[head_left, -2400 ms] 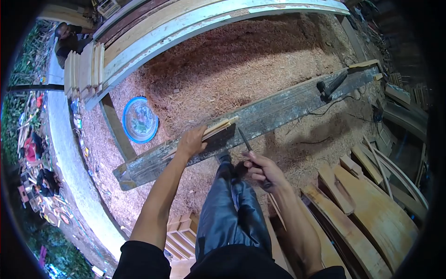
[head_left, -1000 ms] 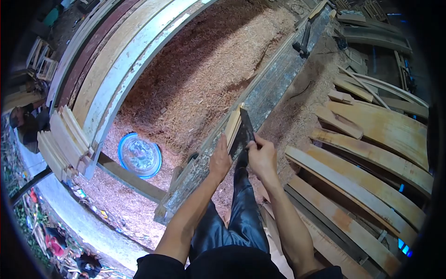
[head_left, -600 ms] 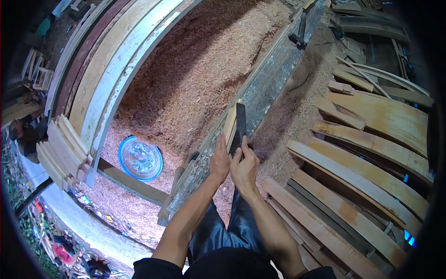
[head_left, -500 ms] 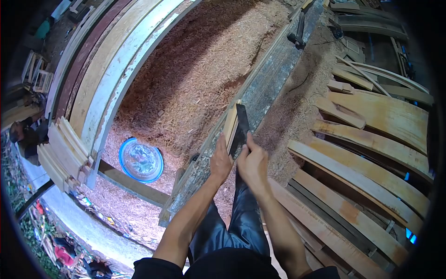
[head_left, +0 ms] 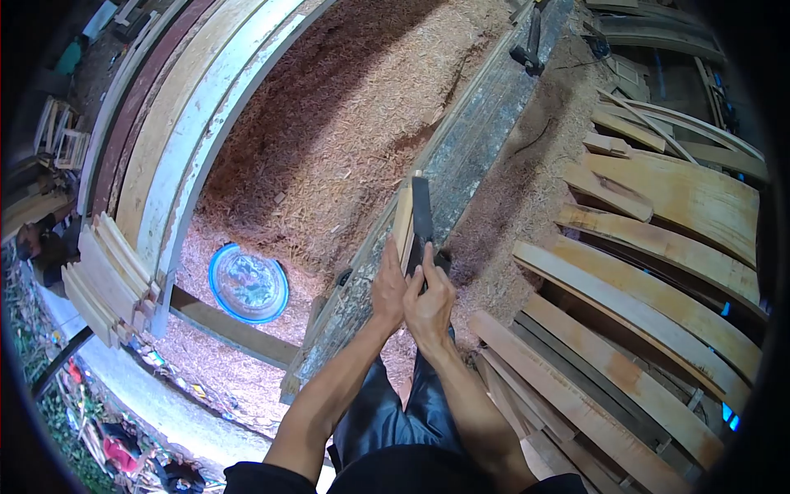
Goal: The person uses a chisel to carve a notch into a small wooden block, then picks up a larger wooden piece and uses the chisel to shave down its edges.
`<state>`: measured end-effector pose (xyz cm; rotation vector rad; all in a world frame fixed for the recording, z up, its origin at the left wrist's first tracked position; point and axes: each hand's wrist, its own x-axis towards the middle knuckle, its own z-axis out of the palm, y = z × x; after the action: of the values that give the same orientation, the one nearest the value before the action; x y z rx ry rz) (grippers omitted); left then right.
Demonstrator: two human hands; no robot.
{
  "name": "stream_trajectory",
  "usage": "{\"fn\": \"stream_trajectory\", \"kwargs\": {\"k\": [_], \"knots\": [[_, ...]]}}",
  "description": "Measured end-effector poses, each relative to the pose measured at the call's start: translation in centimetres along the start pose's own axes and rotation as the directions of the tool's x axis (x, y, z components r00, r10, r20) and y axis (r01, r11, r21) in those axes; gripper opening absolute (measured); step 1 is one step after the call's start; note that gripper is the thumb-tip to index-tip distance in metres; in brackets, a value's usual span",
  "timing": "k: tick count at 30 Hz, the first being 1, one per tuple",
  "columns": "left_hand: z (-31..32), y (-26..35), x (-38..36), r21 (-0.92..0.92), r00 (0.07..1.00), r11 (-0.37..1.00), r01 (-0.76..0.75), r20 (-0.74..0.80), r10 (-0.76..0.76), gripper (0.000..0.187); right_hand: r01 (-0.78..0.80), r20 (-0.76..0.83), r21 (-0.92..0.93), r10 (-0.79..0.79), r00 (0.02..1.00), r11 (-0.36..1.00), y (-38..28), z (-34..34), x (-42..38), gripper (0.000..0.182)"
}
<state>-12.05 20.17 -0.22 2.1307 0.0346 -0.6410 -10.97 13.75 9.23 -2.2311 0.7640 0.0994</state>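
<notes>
My left hand (head_left: pixel 389 288) is closed around the near end of a narrow pale wood piece (head_left: pixel 402 216) that points away from me over the bench plank (head_left: pixel 481 136). Right beside it, my right hand (head_left: pixel 429 306) grips a flat, dark, blade-like tool (head_left: pixel 422 207), with the index finger laid along it. The tool lies alongside the wood's right side, its square far end near the wood's tip. Its lower part is hidden by my fingers. Both hands are close together, above my knees.
A hammer (head_left: pixel 529 53) lies at the bench's far end. A blue-rimmed basin (head_left: pixel 248 284) sits on wood shavings at left. Curved boards (head_left: pixel 177 140) rise at upper left, and several planks (head_left: pixel 625 284) are stacked at right. People (head_left: pixel 123 453) are at lower left.
My right hand has shifted left, closer to my left hand. The dark tool has swung from a slant to nearly in line with the wood piece.
</notes>
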Motion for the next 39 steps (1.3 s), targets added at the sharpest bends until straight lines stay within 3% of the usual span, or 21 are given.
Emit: {"fn": "stream_trajectory", "kwargs": {"k": [2, 3, 4, 7, 9, 12, 13, 17, 20, 22, 25, 28, 32, 34, 35, 36, 39], "knots": [[1.6, -1.4, 0.1, 0.165, 0.998, 0.985, -0.049, 0.033, 0.044, 0.076, 0.169, -0.114, -0.126, -0.183, 0.976, 0.978, 0.2, 0.5, 2.5, 0.039], [0.4, 0.1, 0.0, 0.078, 0.99, 0.996, 0.043, 0.13, -0.052, 0.076, 0.136, -0.093, -0.086, -0.144, 0.985, 0.987, -0.7, 0.1, 4.2, 0.037], [0.1, -0.1, -0.1, 0.087, 0.991, 0.995, 0.037, 0.128, -0.048, 0.076, 0.018, -0.035, -0.04, -0.019, 0.999, 0.999, -1.4, -0.5, 5.0, 0.036], [0.3, 0.7, -0.2, 0.11, 0.998, 0.992, -0.055, 0.025, 0.052, 0.084, 0.091, -0.115, -0.025, -0.093, 0.989, 0.996, -2.3, -2.6, 3.2, 0.036], [0.1, 0.8, -0.3, 0.096, 0.999, 0.994, -0.043, 0.03, 0.04, 0.084, -0.056, -0.012, -0.005, 0.056, 0.998, 0.998, -3.4, -4.8, 1.1, 0.037], [-0.1, 1.0, -0.3, 0.085, 0.998, 0.996, -0.038, 0.048, 0.034, 0.084, -0.108, 0.075, -0.096, 0.116, 0.99, 0.989, -3.6, -6.0, -0.5, 0.037], [-0.1, 1.1, -0.3, 0.079, 0.999, 0.997, -0.023, 0.051, 0.019, 0.083, 0.006, 0.025, -0.094, -0.004, 1.0, 0.996, -2.7, -5.5, -0.7, 0.038], [0.1, 1.0, -0.3, 0.103, 0.997, 0.992, -0.075, 0.013, 0.074, 0.083, 0.03, -0.042, -0.097, -0.034, 0.999, 0.995, -3.2, -5.3, 0.7, 0.037], [-0.1, 1.1, -0.5, 0.114, 0.998, 0.991, -0.067, 0.018, 0.066, 0.083, -0.053, 0.012, -0.113, 0.054, 0.998, 0.992, -4.8, -6.1, 1.8, 0.036], [-0.1, 1.3, -0.3, 0.104, 0.999, 0.994, -0.041, 0.015, 0.039, 0.082, -0.181, 0.097, -0.15, 0.197, 0.976, 0.972, -5.8, -7.0, 2.4, 0.036], [-0.2, 1.6, -0.2, 0.123, 0.998, 0.992, 0.019, 0.055, -0.026, 0.081, -0.2, 0.151, -0.182, 0.229, 0.962, 0.963, -6.8, -8.0, 3.6, 0.035], [0.0, 1.3, -0.2, 0.128, 0.999, 0.991, -0.033, 0.019, 0.03, 0.081, -0.215, 0.18, -0.207, 0.253, 0.951, 0.954, -7.6, -8.2, 4.2, 0.035], [0.0, 1.4, -0.2, 0.07, 0.999, 0.998, 0.005, 0.034, -0.007, 0.08, -0.106, 0.068, -0.132, 0.115, 0.991, 0.986, -6.0, -6.5, 2.8, 0.035], [0.2, 1.9, 0.0, 0.08, 0.999, 0.997, 0.02, 0.038, -0.023, 0.079, -0.27, 0.08, -0.097, 0.278, 0.957, 0.958, -6.4, -5.2, 2.3, 0.035], [0.1, 2.0, -0.2, 0.048, 0.995, 0.997, 0.068, 0.064, -0.071, 0.079, -0.128, 0.029, -0.106, 0.132, 0.991, 0.986, -5.0, -4.2, 1.7, 0.036], [0.1, 2.1, -0.1, 0.016, 0.989, 0.993, 0.116, 0.089, -0.117, 0.08, -0.128, 0.028, -0.107, 0.131, 0.991, 0.986, -4.1, -3.7, 1.5, 0.036], [0.3, 1.2, -0.7, -0.011, 0.999, 1.0, 0.018, 0.051, -0.017, 0.082, -0.043, -0.021, -0.07, 0.042, 0.999, 0.997, -1.5, -2.1, -0.2, 0.038]]}}
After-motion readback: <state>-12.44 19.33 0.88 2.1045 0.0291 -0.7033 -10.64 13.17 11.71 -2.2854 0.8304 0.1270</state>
